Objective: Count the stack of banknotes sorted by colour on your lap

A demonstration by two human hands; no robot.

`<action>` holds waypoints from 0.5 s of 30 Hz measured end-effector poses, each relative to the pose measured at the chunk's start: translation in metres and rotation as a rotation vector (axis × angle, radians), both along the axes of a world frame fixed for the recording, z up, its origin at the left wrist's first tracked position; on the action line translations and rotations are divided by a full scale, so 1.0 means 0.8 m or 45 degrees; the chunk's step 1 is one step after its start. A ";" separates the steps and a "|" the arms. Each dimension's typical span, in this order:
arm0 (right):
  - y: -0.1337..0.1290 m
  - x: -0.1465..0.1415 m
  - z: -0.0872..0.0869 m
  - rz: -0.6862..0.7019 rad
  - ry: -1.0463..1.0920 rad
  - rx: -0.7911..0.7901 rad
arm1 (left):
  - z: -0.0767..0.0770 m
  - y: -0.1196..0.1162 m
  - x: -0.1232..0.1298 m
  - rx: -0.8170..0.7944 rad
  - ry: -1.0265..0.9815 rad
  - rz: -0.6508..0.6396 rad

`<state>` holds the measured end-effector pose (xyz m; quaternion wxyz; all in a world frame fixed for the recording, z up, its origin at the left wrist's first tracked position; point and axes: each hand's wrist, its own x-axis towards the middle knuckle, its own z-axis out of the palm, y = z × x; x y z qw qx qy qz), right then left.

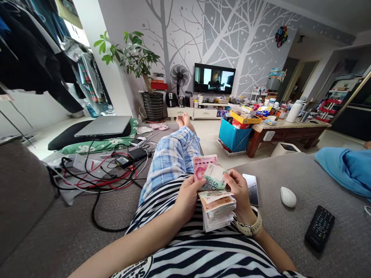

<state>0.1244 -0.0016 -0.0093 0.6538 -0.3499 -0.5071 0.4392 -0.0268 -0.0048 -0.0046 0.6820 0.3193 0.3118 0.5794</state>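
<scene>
Above my lap, my left hand [188,196] is closed on banknotes, its thumb pressing near the left edge of a green 50 note [215,178]. Behind that note a pink 100 note [199,166] stands up. My right hand [240,190], with a cream-strapped watch [251,227] on the wrist, pinches the green note's right side. Below hangs a thick wad of banknotes [218,212], with orange 20 notes near its top, fanned toward me and lying against my right hand. The fingers under the wad are hidden.
On the sofa to the right are a phone [251,189], a white mouse [288,197], a black remote control [319,228] and a blue cloth [344,170]. Tangled cables [116,166] and a laptop [104,126] lie to the left. A cluttered wooden table [292,129] stands ahead right.
</scene>
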 end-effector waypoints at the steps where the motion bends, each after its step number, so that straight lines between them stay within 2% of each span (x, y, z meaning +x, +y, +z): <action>1: 0.000 0.000 0.000 -0.007 -0.002 0.001 | -0.001 0.001 0.000 -0.001 -0.004 0.005; 9: 0.002 0.004 -0.008 -0.043 -0.065 0.049 | -0.017 0.011 -0.003 0.018 0.029 0.100; 15: 0.001 0.004 -0.011 -0.029 -0.046 0.041 | -0.019 0.012 -0.003 0.015 0.037 0.117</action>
